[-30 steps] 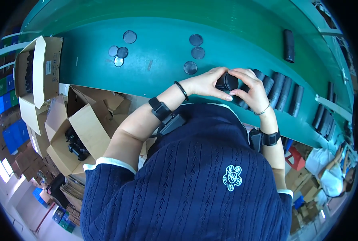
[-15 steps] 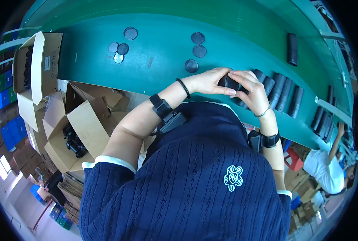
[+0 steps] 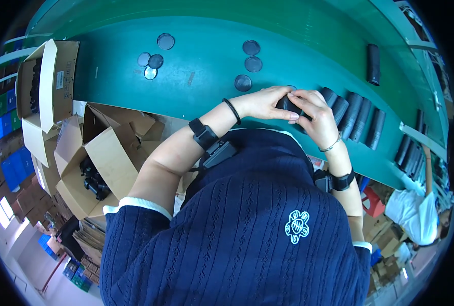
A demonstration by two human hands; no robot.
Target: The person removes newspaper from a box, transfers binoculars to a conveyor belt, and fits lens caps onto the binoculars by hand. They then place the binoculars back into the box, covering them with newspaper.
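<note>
In front of my chest, at the table's near edge, both hands grip a black round cap [image 3: 289,105]; whether more caps are stacked beneath it is hidden by my fingers. My left hand [image 3: 266,103] holds its left side with thumb and fingers closed. Bent over it from the right is my right hand [image 3: 317,113], fingertips pressed on the rim. Just beyond the right hand lie several ribbed black stacks of caps [image 3: 351,113] side by side. Three loose black caps [image 3: 254,64] lie in a line beyond my left hand.
A looser group of round caps [image 3: 155,61], one showing a pale face, is farther left on the green table [image 3: 114,76]. One black stack [image 3: 373,64] lies far right. Open cardboard boxes [image 3: 112,163] with black parts stand left. Another person [image 3: 415,217] is at the right.
My right hand has shifted slightly around the held cap, and both hands keep their grip. At the far right, the other person's arm and body have moved.
</note>
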